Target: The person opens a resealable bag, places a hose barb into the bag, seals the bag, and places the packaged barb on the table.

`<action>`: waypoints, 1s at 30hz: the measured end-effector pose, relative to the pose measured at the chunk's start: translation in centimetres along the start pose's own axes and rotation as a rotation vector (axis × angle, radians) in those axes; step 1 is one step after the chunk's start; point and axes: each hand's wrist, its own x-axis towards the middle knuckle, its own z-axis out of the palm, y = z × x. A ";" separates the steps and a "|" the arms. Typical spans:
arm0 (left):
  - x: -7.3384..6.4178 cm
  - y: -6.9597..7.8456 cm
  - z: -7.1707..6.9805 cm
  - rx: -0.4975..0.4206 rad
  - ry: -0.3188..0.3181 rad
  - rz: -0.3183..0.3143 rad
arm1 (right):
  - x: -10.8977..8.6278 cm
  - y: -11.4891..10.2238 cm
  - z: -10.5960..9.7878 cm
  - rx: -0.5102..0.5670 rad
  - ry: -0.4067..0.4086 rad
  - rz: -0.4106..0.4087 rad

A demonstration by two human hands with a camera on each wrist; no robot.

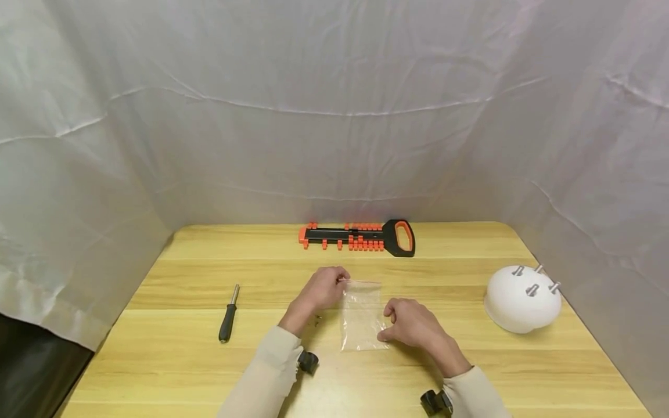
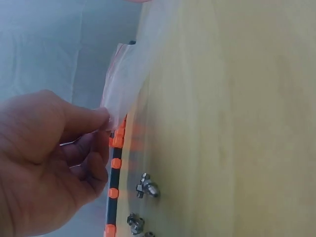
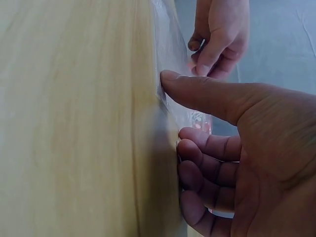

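Observation:
A clear plastic zip bag (image 1: pixel 362 316) lies flat on the table between the two hands. My left hand (image 1: pixel 325 287) pinches the bag's upper left corner, by the reddish seal line, between thumb and fingers. At the bag's lower right edge, my right hand (image 1: pixel 413 325) rests its thumb on the plastic, while its other fingers are loosely bent beside the edge, apart from the thumb. Several small metal pieces of hardware (image 2: pixel 146 186), bolt-like, lie on the wood near the left hand; the left wrist partly hides them in the head view.
A screwdriver (image 1: pixel 228 319) with a black handle lies at left. Along the back is a black and orange socket rail (image 1: pixel 345 235) with a handle. At right sits a white rounded object (image 1: pixel 517 305) with several metal posts. Grey curtains (image 1: pixel 334 145) surround the wooden table (image 1: pixel 172 360).

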 end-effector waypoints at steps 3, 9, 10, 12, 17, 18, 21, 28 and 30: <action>-0.2 -0.2 -0.2 -0.061 0.004 -0.017 | 0.0 0.1 -0.1 0.001 0.006 0.009; -0.8 -0.4 -0.9 -0.155 0.009 -0.061 | -0.1 0.3 -0.3 0.018 0.021 0.015; -0.9 -0.3 -1.1 -0.163 0.017 -0.065 | -0.1 0.3 -0.3 0.016 0.024 0.011; -1.1 -0.4 -1.3 -0.178 0.033 -0.070 | -0.1 0.4 -0.3 0.015 0.025 0.002; -1.5 -0.5 -1.7 -0.205 0.061 -0.076 | -0.2 0.6 -0.4 0.007 0.025 -0.031; -1.5 -0.6 -1.8 -0.208 0.059 -0.074 | -0.2 0.6 -0.5 0.013 0.025 -0.033; -1.8 -0.8 -2.0 -0.208 0.051 -0.069 | -0.2 0.8 -0.6 0.013 0.027 -0.036; -3.0 -0.8 -2.3 -0.150 0.010 -0.050 | 0.0 1.4 -1.2 0.015 0.061 -0.026; -3.4 -0.7 -2.3 -0.140 -0.013 -0.055 | 0.1 1.5 -1.4 0.022 0.071 -0.029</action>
